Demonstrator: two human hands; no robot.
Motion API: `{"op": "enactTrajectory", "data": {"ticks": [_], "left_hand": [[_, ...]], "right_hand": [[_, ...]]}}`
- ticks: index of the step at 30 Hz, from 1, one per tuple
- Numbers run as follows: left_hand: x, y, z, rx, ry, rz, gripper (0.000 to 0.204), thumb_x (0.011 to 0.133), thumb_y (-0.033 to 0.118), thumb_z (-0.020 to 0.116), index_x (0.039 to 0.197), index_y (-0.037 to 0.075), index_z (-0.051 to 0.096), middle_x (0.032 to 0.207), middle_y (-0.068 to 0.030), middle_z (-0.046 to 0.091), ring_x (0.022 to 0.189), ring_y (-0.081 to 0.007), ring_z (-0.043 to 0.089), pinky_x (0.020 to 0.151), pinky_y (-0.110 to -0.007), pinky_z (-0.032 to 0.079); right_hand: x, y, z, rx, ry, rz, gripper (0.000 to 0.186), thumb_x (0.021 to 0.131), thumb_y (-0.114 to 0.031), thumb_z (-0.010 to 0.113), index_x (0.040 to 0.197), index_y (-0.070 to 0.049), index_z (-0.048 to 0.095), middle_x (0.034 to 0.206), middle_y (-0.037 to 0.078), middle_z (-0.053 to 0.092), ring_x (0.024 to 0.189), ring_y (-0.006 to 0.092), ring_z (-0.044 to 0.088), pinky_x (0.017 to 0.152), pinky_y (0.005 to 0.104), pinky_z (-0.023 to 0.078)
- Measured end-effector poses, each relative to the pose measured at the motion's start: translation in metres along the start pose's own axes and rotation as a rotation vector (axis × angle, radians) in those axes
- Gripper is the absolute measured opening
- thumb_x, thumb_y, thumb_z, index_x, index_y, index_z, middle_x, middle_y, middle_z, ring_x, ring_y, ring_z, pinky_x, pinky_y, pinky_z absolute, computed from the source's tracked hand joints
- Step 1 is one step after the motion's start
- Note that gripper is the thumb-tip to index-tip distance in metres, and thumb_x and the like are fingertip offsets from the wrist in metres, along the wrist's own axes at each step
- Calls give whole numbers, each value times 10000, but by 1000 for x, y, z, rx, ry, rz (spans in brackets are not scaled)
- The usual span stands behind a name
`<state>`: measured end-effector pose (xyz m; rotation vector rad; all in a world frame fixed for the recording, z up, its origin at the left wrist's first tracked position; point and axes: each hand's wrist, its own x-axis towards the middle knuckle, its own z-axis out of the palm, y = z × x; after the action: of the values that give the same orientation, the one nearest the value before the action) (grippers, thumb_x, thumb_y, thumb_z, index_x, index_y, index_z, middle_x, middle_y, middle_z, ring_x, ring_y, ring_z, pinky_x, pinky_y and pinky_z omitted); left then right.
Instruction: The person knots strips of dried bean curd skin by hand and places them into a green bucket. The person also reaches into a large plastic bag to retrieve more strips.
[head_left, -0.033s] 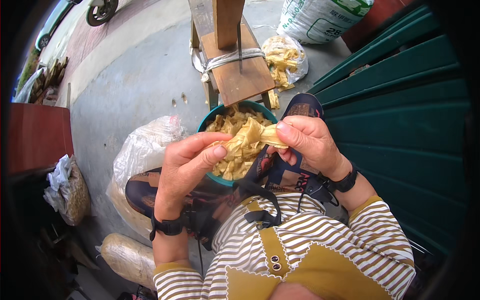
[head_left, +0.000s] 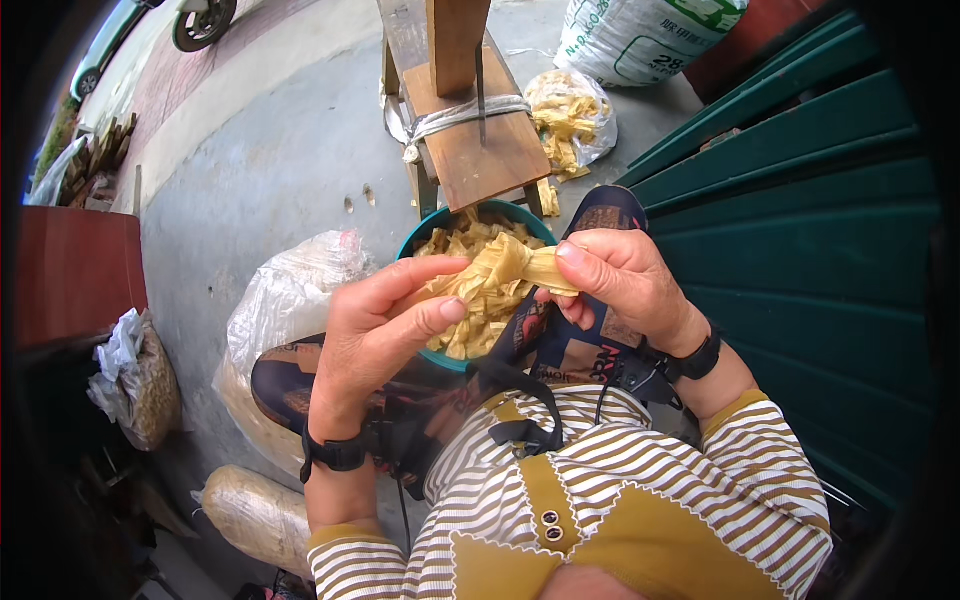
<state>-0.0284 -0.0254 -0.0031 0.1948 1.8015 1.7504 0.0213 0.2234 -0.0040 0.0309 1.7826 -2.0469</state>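
Note:
A knotted yellow strip (head_left: 503, 262), flat and papery like dried leaf or skin, stretches between my hands above a teal tub. My right hand (head_left: 625, 285) pinches its right end between thumb and bent fingers. At the other side, my left hand (head_left: 385, 320) has the looser, crumpled end between thumb and forefinger; the exact contact is partly hidden. Under the strip, the teal tub (head_left: 409, 243) holds many similar yellow pieces (head_left: 480, 330). It stands between my knees.
A wooden bench (head_left: 490, 165) with an upright post and a thin metal spike stands just beyond the tub. Behind it sit a clear bag (head_left: 580, 115) of yellow strips and a white sack (head_left: 640, 40). Plastic bags (head_left: 290, 300) lie at left; green ribbed panels (head_left: 790, 230) flank the right.
My left thumb and forefinger have shifted slightly right along the strip, and the knot looks a little tighter. My right hand has barely moved.

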Motion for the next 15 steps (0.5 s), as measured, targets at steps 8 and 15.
{"op": "enactTrajectory", "data": {"ticks": [8,15], "left_hand": [[11,10,18,632,42,628,180,745,51,726,919,36,679,700,-95,625,596,-188,617,535,-256,472],[2,22,23,759,31,902,197,713,0,718,902,14,664,687,-82,618,555,-191,586,493,-276,447]], "right_hand": [[28,-25,-11,48,-273,265,558,995,-409,321,1020,60,623,820,173,672,658,196,658,653,266,526],[34,-8,0,587,-803,502,345,963,-255,401,948,69,517,640,119,569,452,163,544,648,312,546]]}}
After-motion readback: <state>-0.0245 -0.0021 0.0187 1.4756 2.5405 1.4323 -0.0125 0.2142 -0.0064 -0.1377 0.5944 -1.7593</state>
